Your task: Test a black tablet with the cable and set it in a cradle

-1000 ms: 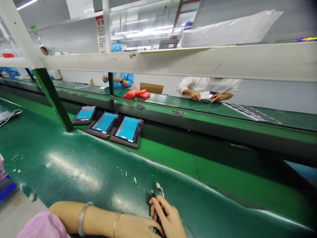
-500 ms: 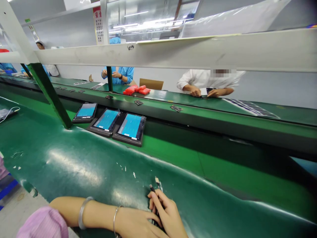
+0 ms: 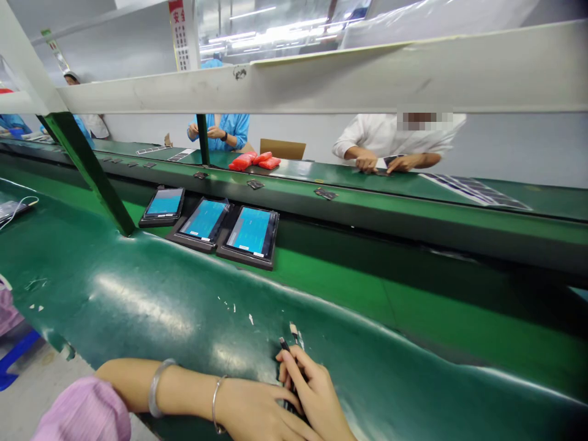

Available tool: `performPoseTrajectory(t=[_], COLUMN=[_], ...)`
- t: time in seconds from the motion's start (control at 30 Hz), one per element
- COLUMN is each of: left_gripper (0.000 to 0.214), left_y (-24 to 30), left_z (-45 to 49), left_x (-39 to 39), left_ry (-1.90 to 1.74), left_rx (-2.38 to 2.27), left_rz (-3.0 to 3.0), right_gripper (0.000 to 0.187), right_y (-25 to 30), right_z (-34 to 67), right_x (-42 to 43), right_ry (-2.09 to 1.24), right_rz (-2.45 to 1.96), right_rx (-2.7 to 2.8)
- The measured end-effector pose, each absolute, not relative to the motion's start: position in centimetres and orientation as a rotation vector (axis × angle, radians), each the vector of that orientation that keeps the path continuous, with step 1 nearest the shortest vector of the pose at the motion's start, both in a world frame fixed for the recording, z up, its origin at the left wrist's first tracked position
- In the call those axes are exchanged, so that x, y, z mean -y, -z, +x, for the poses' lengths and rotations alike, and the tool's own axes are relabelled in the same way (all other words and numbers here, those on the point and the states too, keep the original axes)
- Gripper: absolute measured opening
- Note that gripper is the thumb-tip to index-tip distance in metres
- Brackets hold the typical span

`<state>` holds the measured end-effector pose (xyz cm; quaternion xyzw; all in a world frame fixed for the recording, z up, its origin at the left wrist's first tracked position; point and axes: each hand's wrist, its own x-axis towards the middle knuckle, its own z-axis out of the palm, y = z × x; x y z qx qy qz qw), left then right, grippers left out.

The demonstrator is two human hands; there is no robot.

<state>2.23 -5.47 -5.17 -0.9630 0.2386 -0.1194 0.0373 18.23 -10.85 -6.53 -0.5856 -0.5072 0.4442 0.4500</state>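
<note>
At the bottom of the view my right hand (image 3: 312, 389) is closed around a black cable (image 3: 285, 345), its metal plug end poking out past the fingertips. My left hand (image 3: 257, 404), wearing two bracelets along the arm, lies flat with fingers stretched toward the right hand and overlaps it. A dark part shows between the hands, mostly hidden. Just beyond the fingers a second plug (image 3: 293, 329), pale with a metal tip, rests on the green bench mat (image 3: 184, 306).
Three tablets with lit blue screens, the nearest one (image 3: 250, 231) in a dark tray, sit on the green conveyor belt (image 3: 331, 275). A green post (image 3: 92, 174) rises at left. Across the line, red packets (image 3: 252, 160) lie near a co-worker in white (image 3: 390, 144).
The tablets have shifted slightly to the right along the belt. The view has tilted a little. Both my hands keep nearly the same pose.
</note>
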Motion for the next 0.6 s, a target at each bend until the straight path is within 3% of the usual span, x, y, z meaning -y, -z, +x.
performPoseTrajectory(t=[0.6], left_gripper=[0.054], left_y=[5.09], left_z=[2.29], left_x=[5.38], left_ry=[0.293], left_rx=[-0.731], left_rz=[-2.962], right_gripper=[0.034], right_y=[6.74], right_z=[18.34], right_x=[10.99], right_ry=[-1.106], right_rz=[-1.450], right_rx=[1.276])
